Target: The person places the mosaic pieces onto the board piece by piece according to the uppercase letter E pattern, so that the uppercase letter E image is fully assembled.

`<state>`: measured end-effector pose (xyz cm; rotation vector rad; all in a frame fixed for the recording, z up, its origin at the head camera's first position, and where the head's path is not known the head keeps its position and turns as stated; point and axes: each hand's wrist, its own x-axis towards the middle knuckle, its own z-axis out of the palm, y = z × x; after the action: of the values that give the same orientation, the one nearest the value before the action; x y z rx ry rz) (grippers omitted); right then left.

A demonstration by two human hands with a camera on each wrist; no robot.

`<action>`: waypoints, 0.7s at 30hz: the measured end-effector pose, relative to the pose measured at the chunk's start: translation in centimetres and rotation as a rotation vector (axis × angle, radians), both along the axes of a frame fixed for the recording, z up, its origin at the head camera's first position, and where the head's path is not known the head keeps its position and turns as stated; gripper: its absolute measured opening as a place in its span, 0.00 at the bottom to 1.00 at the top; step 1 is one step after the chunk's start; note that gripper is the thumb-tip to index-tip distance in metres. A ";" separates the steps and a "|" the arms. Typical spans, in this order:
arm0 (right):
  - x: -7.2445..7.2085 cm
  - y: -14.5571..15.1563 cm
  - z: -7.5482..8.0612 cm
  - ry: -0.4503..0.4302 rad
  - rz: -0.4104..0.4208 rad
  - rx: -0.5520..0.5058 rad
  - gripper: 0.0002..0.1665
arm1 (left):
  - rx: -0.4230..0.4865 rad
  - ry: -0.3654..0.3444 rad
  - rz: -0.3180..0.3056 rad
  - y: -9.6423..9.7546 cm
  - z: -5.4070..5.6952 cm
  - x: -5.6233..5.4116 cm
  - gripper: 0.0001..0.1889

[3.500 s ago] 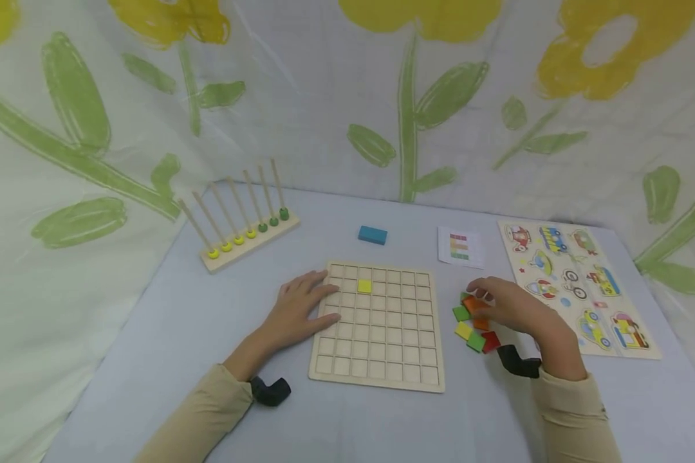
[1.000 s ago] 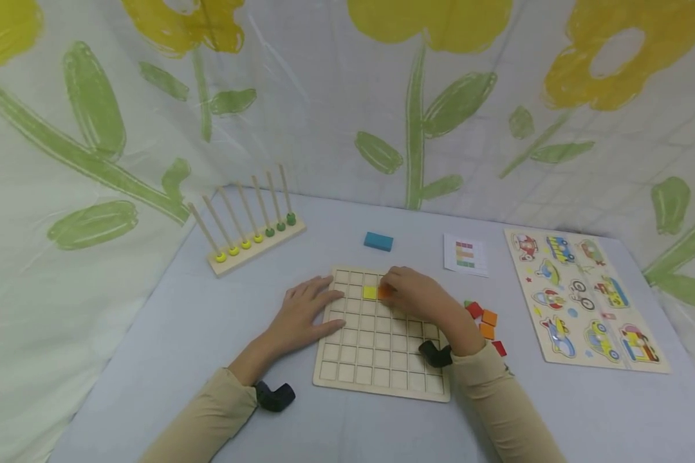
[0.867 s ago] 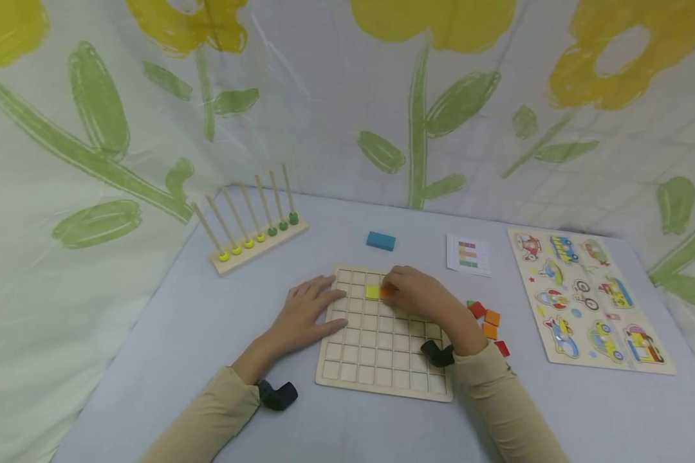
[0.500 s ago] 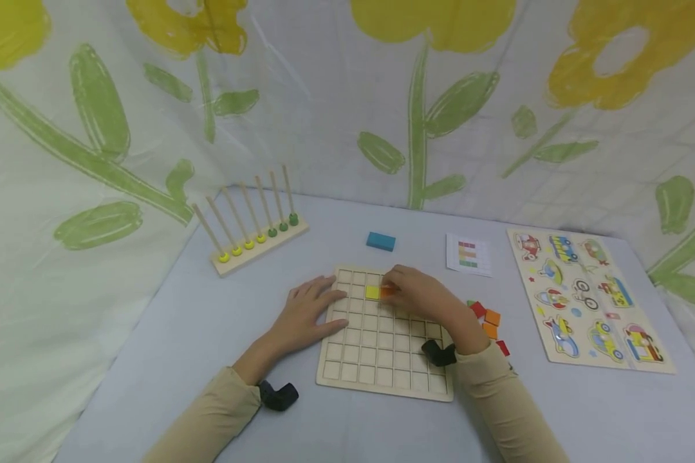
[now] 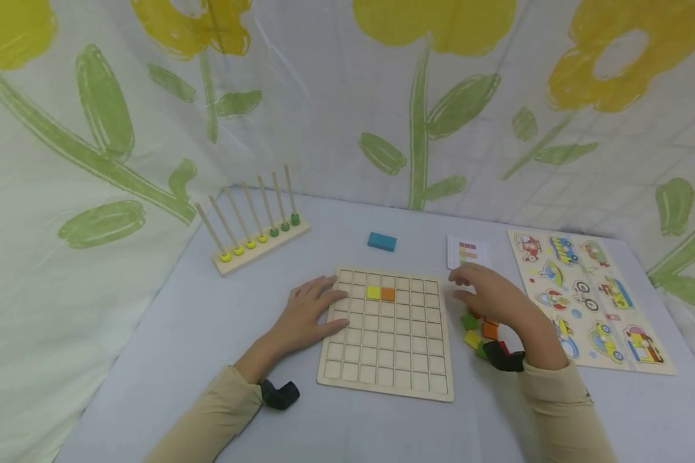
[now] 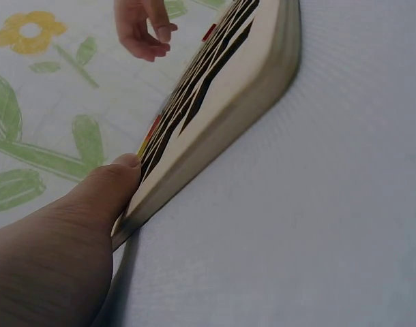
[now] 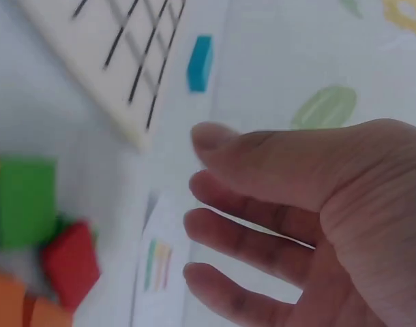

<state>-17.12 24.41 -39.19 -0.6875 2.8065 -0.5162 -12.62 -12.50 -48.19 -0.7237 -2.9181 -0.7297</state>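
Note:
A wooden grid board (image 5: 385, 360) lies flat on the table. In its second row a yellow square tile (image 5: 373, 292) and an orange square tile (image 5: 388, 294) sit side by side. My left hand (image 5: 307, 312) rests along the board's left edge, fingers spread; its thumb (image 6: 106, 191) lies on the rim in the left wrist view. Past the board's right edge, my right hand (image 5: 489, 292) hovers above a loose pile of tiles, holding nothing. Among these are a green tile (image 7: 24, 201) and a red tile (image 7: 71, 266). Part of the pile is hidden under the hand.
Behind the board lies a blue block (image 5: 381, 242). A printed pattern card (image 5: 454, 247) is partly covered by my right hand. A picture puzzle board (image 5: 591, 302) lies at the right, and a rod stand with yellow and green beads (image 5: 260, 247) stands at the back left.
My right hand has let go of the orange tile, which now lies beside the yellow one, and has moved right to above the loose tiles. My left hand stays at the board's edge.

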 end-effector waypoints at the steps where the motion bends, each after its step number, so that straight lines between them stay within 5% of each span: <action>1: 0.2 0.6 -0.1 -0.009 -0.008 0.000 0.17 | -0.002 0.002 0.002 0.0 0.0 0.0 0.30; 11: 1.5 3.6 -1.4 -0.178 -0.099 0.033 0.18 | -0.008 -0.010 0.016 0.1 0.3 0.1 0.31; 21: 1.9 3.9 -2.1 -0.130 -0.067 0.024 0.15 | 0.000 -0.012 0.015 0.1 0.2 0.1 0.31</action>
<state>-15.27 28.27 -41.26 -0.5370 2.7164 -0.5191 -12.52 -12.44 -47.94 -0.6984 -2.9313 -0.7359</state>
